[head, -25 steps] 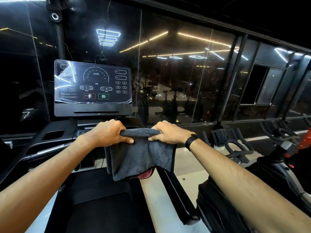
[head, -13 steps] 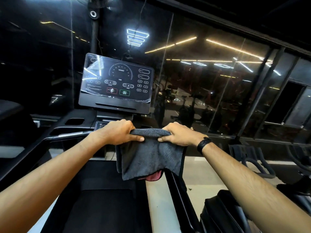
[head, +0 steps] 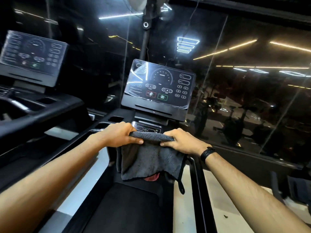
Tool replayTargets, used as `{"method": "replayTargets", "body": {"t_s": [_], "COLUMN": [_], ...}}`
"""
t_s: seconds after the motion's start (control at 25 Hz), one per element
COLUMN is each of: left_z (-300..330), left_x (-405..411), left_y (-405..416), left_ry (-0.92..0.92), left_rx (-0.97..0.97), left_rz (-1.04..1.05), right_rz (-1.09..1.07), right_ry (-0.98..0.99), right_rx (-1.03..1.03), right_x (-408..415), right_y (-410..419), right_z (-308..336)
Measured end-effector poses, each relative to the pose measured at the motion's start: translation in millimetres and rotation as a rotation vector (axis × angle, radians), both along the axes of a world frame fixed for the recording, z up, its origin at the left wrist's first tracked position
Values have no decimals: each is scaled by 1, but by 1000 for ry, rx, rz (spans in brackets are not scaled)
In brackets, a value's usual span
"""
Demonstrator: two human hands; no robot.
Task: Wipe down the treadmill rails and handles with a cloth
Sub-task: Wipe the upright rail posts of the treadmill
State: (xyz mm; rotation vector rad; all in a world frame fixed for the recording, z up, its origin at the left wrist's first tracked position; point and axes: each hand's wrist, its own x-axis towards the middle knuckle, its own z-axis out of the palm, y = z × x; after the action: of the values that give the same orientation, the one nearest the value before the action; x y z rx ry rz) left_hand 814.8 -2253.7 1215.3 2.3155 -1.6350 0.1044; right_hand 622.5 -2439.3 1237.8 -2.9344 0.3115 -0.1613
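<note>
Head view. At centre, slightly below the middle: grey cloth [head: 151,158] draped over a handle that stays hidden beneath it, top fold stretched flat between two hands, rest hanging down in front of the belt [head: 127,207]. Left hand [head: 120,134] curled over the cloth's left end, thumb pressed along the front of the fold, fingers wrapped over the top. Right hand [head: 180,140] clamped on the right end the same way, thumb in front, knuckles up. Black band [head: 207,153] on the right wrist. Both forearms reaching in from the lower corners of the frame.

Below the cloth's bottom edge, a bit of red [head: 152,178] peeking out; hard to say what. Thin black loop [head: 180,185] dangling at the cloth's lower right corner.

Just above the hands, at centre: console [head: 159,86] with a dial graphic, round buttons, one red and one green key, and a wrinkled clear film over the face. Black rail [head: 198,190] running down the right side of the belt toward the lower edge. Upper left: second console [head: 32,54], blurred, on a neighbouring machine. Right half of the frame: dark glass [head: 252,81] with reflected strip lights and dim shapes of exercise bikes.
</note>
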Motion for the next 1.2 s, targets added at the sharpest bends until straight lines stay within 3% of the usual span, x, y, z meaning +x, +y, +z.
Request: {"method": "replayTargets", "body": {"t_s": [0.4, 0.52, 0.56, 0.64, 0.72, 0.8, 0.96, 1.12, 1.2], "left_z": [-34, -9, 12, 54, 77, 71, 27, 36, 54], "left_x": [14, 6, 1, -9, -19, -28, -20, -18, -19], "left_y": [93, 118, 128, 151, 176, 190, 217, 269, 299], "left_ry": [102, 223, 275, 399, 631, 712, 475, 462, 402], "left_rx": [33, 69, -25, -459, -845, -861, -603, -845, -1004], "left_rz": [216, 179, 147, 135, 88, 65, 208, 322, 357], "right_rz": [281, 346, 388, 449, 493, 541, 545, 572, 685], "right_ry": [3, 75, 25, -238, -483, -510, -213, -460, -585], "right_rx": [75, 160, 166, 229, 486, 635, 514, 694, 934], "right_x": [50, 62, 67, 76, 76, 78, 106, 133, 140], "right_y": [37, 55, 61, 73, 84, 83, 112, 151, 182], "right_z": [-42, -26, -8, 38, 77, 76, 12, 33, 54]}}
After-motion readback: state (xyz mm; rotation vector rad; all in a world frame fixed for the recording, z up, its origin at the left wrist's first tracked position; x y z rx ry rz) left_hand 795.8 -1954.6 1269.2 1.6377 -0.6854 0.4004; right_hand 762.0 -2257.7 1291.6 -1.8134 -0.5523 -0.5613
